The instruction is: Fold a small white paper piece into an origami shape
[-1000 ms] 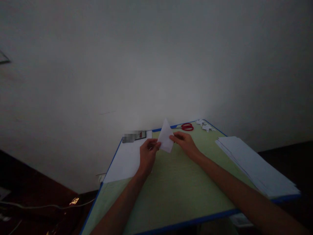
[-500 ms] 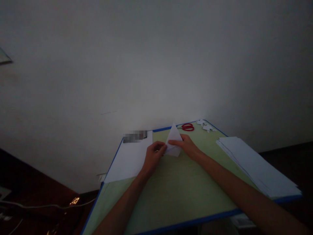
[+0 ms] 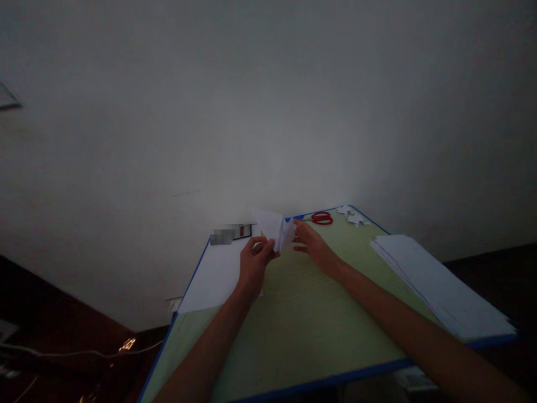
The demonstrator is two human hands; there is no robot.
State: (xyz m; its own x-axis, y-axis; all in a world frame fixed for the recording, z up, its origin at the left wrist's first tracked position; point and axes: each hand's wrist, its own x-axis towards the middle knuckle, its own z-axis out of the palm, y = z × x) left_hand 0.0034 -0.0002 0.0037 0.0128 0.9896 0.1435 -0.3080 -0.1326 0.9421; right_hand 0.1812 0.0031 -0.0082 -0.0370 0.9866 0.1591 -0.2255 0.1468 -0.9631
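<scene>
Head camera looks forward and down over the table (image 3: 293,319); wall close behind.

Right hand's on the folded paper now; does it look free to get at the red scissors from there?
Probably yes. The right hand sits just short of the red scissors, with only bare green mat between them, though its fingers touch the folded paper.

White is seen on the folded paper (image 3: 274,228) and paper stack (image 3: 436,285); the table (image 3: 302,330) is coloured pale green, edged blue; the scissors (image 3: 321,218) are red-handled.
</scene>
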